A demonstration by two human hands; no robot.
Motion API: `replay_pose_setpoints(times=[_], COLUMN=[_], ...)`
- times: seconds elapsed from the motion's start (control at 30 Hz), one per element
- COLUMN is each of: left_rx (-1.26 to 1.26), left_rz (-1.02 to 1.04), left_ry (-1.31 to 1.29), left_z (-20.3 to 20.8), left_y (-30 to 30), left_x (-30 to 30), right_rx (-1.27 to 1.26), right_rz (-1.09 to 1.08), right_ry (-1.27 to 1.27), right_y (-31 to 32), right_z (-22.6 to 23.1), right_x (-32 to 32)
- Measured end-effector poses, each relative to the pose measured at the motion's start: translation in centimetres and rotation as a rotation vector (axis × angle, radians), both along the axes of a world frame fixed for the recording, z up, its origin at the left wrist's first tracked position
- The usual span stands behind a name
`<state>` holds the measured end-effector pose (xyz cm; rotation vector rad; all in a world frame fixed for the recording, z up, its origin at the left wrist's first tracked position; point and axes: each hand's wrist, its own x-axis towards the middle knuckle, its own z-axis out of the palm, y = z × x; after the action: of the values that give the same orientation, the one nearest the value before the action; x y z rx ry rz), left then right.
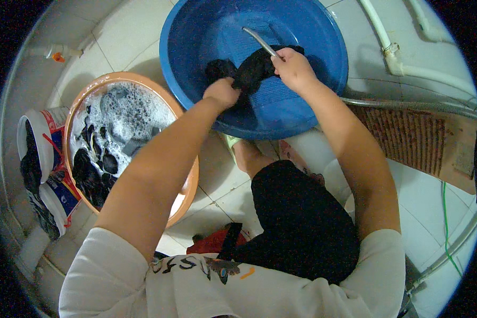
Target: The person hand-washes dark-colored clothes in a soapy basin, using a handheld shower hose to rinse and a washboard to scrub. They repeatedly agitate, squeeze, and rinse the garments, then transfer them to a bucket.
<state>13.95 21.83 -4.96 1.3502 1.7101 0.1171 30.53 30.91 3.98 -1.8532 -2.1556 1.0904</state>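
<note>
Over the big blue basin (pixel 331 61), my left hand (pixel 222 94) is closed on a wet-looking black cloth (pixel 254 69); the garment's kind cannot be made out. My right hand (pixel 296 70) is closed around the end of a metal hose (pixel 259 41), whose tip points to the far left over the basin. The black cloth passes close under the right fingers, and I cannot tell whether they pinch it too. More of the fabric hangs down beside my left hand into the basin. Ridges like a washboard show on the basin's bottom.
At the left, an orange tub (pixel 192 193) holds suds and dark cloths. White buckets (pixel 50 199) with dark cloth stand beyond it. A ridged brown washboard (pixel 403 135) lies at the right, near white pipes (pixel 434 74) and a green cord (pixel 445 228). A red thing (pixel 212 244) is below me.
</note>
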Motion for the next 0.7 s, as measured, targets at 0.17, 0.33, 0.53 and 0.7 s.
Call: replay_pose_setpoints(times=[0.17,0.33,0.53,0.7], left_rx=[-0.007,0.153,0.461,0.614], left_rz=[0.77,1.005,0.419,-0.092], left_ry=[-0.663,-0.923,-0.656,-0.46], left_z=[6.1,4.3,13.7,10.9], left_y=[3.2,10.2,8.6,3.5], left_x=[-2.6,-7.2,-2.4,2.4], right_rx=[0.005,0.202,0.043,-0.083], right_rz=[0.072,0.222,0.282,0.174], right_ry=[0.083,-0.134,-0.434,-0.485], right_y=[0.0,-4.5,-5.5,-5.0], right_z=[0.3,2.2,-1.7,-2.3], right_x=[1.2,-0.2,2.1,2.3])
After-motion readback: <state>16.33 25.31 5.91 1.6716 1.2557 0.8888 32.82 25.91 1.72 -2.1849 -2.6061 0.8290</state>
